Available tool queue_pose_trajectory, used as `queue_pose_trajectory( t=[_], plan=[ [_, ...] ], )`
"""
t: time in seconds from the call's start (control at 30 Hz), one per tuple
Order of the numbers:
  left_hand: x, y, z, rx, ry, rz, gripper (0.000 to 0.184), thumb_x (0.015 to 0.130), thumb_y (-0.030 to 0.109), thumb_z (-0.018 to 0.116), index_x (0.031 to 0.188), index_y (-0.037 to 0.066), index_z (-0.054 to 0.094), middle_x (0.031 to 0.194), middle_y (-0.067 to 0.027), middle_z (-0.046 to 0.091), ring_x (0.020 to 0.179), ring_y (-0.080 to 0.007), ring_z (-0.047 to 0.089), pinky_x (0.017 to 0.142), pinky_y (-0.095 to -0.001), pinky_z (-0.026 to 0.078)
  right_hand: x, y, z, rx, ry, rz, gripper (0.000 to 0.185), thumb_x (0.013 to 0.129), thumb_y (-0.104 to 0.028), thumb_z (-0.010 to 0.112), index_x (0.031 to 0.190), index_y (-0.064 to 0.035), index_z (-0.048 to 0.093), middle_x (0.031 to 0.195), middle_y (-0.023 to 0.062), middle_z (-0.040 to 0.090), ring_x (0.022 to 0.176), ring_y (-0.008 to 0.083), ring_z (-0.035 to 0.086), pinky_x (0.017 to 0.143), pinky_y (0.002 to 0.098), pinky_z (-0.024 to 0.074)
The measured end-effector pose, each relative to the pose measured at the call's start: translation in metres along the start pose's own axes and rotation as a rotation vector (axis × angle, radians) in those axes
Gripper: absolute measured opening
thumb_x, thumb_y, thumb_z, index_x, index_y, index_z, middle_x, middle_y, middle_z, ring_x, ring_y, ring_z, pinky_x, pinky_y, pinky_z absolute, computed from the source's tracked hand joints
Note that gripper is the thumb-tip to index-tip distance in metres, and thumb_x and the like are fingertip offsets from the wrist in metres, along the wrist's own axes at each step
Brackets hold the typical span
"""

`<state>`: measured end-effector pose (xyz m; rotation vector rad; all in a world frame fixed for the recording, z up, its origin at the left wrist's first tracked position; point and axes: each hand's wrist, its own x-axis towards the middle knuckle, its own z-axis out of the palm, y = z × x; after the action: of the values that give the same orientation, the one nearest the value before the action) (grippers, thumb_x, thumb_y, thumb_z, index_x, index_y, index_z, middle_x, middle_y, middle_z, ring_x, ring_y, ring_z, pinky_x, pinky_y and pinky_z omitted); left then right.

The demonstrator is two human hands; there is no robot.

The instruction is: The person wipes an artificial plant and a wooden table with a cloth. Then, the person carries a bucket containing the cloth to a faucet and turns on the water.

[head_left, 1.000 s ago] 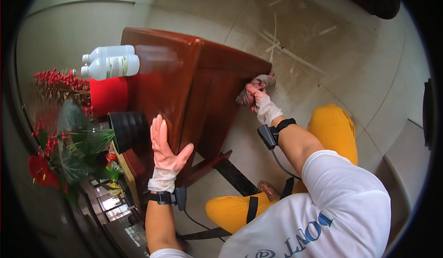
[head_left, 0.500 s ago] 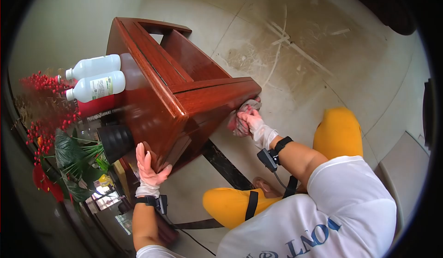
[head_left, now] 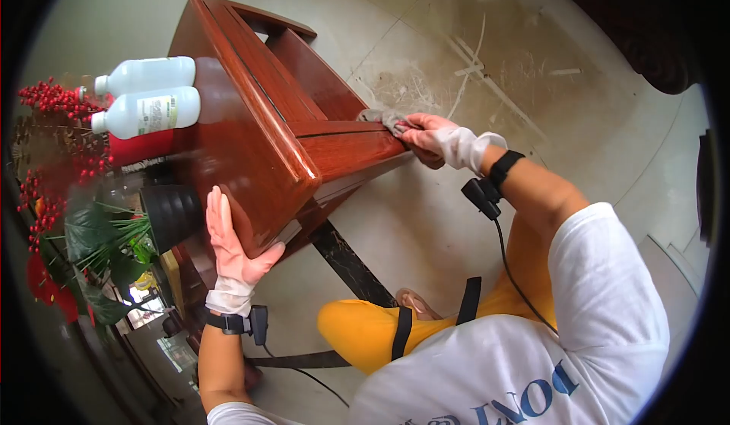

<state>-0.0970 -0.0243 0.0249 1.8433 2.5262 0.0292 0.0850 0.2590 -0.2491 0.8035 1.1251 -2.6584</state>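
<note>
Pinching a bunched grey cloth (head_left: 384, 118) in the right hand (head_left: 435, 136), with the fingers closed over one end and the rest lying along an edge of the red-brown wooden cabinet (head_left: 251, 170), probably so as to leave fabric between fingertips and wood. Resting the left hand (head_left: 234, 254) well apart from the right, unclenched and holding nothing, palm toward the cabinet top with thumb splayed, likely to brace the piece against the right hand's push. Cannot tell how firmly. Wearing thin pale gloves (head_left: 460, 147) on both, perhaps against damp or dirt. Having a black pot (head_left: 179, 216) just beside the left fingers and two white bottles (head_left: 156, 113) beyond, upright on the cabinet top, seemingly well out of the cloth's way. Facing red berries (head_left: 49, 99) and green leaves (head_left: 87, 231) past the pot, farther from both hands. Carrying a strapped device (head_left: 258, 320) at each wrist, with a cable (head_left: 503, 256) running off it, apparently mounted there to leave the fingers free.
</note>
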Motion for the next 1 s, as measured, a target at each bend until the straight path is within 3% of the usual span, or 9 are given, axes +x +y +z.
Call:
queue_pose_trajectory(
  t=[0.13, 0.17, 0.4, 0.53, 0.6, 0.67, 0.73, 0.8, 1.0],
  plan=[
    [-0.002, 0.003, 0.000, 0.012, -0.005, -0.022, 0.114, 0.062, 0.025, 0.083, 0.157, 0.006, 0.024, 0.163, -0.0229, 0.023, 0.149, -0.0425, 0.027, 0.123, -0.0484, 0.023, 0.072, 0.078, 0.013, -0.132, 0.276, -0.815, 0.030, 0.102, -0.028, 0.053, 0.124, -0.0088, 0.061, 0.083, 0.0024, 0.062, 0.067, 0.0131, 0.052, 0.060, 0.0308, 0.0447],
    [-0.001, 0.003, 0.000, 0.016, -0.005, -0.025, 0.114, 0.062, 0.025, 0.084, 0.158, 0.006, 0.024, 0.163, -0.0228, 0.024, 0.149, -0.0422, 0.027, 0.123, -0.0484, 0.023, 0.060, 0.058, 0.018, -0.043, 0.242, -0.431, 0.029, 0.102, -0.026, 0.053, 0.121, -0.0056, 0.062, 0.089, 0.0064, 0.066, 0.078, 0.0192, 0.057, 0.073, 0.0341, 0.0494],
    [-0.004, 0.001, 0.004, -0.051, 0.060, -0.007, 0.113, 0.061, 0.029, 0.085, 0.156, 0.004, 0.029, 0.161, -0.0217, 0.029, 0.148, -0.0411, 0.028, 0.122, -0.0487, 0.022, 0.097, 0.187, -0.001, -0.113, 0.759, -0.382, 0.035, 0.107, -0.029, 0.051, 0.126, 0.0000, 0.056, 0.108, 0.0051, 0.065, 0.094, 0.0144, 0.057, 0.084, 0.0272, 0.0484],
    [-0.004, 0.002, 0.004, 0.002, 0.081, 0.014, 0.110, 0.062, 0.026, 0.084, 0.155, 0.003, 0.030, 0.160, -0.0218, 0.031, 0.146, -0.0417, 0.032, 0.121, -0.0494, 0.025, 0.023, 0.161, 0.072, 0.428, 0.469, -0.297, 0.016, 0.102, -0.022, 0.058, 0.109, -0.0084, 0.055, 0.082, 0.0054, 0.059, 0.075, 0.0165, 0.055, 0.074, 0.0373, 0.0526],
    [-0.006, 0.001, 0.003, 0.014, 0.093, 0.012, 0.110, 0.062, 0.027, 0.084, 0.155, 0.002, 0.030, 0.159, -0.0216, 0.032, 0.146, -0.0412, 0.033, 0.121, -0.0487, 0.026, 0.031, 0.155, 0.058, 0.728, -0.213, -0.214, 0.037, 0.105, -0.034, 0.049, 0.120, -0.0011, 0.057, 0.089, 0.0139, 0.069, 0.078, 0.0261, 0.067, 0.085, 0.0466, 0.0552],
    [-0.007, 0.001, 0.008, 0.005, 0.094, 0.015, 0.110, 0.063, 0.028, 0.084, 0.154, 0.002, 0.030, 0.159, -0.0215, 0.033, 0.146, -0.0408, 0.033, 0.121, -0.0481, 0.027, 0.067, 0.151, 0.028, 0.665, -0.399, -0.566, 0.036, 0.105, -0.033, 0.046, 0.099, -0.0014, 0.063, 0.072, 0.0149, 0.065, 0.062, 0.0303, 0.063, 0.073, 0.0523, 0.0556],
    [-0.008, -0.003, 0.007, 0.039, 0.112, 0.035, 0.108, 0.064, 0.032, 0.084, 0.154, 0.002, 0.032, 0.158, -0.0209, 0.035, 0.145, -0.0399, 0.034, 0.120, -0.0464, 0.028, 0.047, 0.127, 0.006, 0.868, -0.340, -0.503, 0.041, 0.103, -0.028, 0.048, 0.070, -0.0073, 0.058, 0.060, 0.0101, 0.057, 0.052, 0.0257, 0.052, 0.059, 0.0443, 0.0515],
    [-0.009, -0.008, 0.008, 0.012, 0.114, 0.045, 0.108, 0.065, 0.037, 0.084, 0.153, 0.001, 0.034, 0.158, -0.0184, 0.036, 0.146, -0.0373, 0.033, 0.120, -0.0447, 0.027, 0.006, 0.091, 0.007, 0.555, 0.592, -0.569, 0.015, 0.100, -0.019, 0.057, 0.091, -0.0079, 0.061, 0.082, 0.0081, 0.066, 0.067, 0.0229, 0.062, 0.063, 0.0390, 0.0534],
    [-0.010, -0.015, 0.007, 0.050, 0.105, 0.045, 0.108, 0.069, 0.048, 0.083, 0.153, 0.001, 0.035, 0.161, -0.0138, 0.033, 0.148, -0.0332, 0.030, 0.122, -0.0422, 0.023, -0.161, 0.005, 0.021, 0.638, 0.584, -0.566, 0.028, 0.101, -0.017, 0.059, 0.123, -0.0001, 0.060, 0.115, 0.0119, 0.069, 0.097, 0.0239, 0.068, 0.087, 0.0405, 0.0570]
  ],
)
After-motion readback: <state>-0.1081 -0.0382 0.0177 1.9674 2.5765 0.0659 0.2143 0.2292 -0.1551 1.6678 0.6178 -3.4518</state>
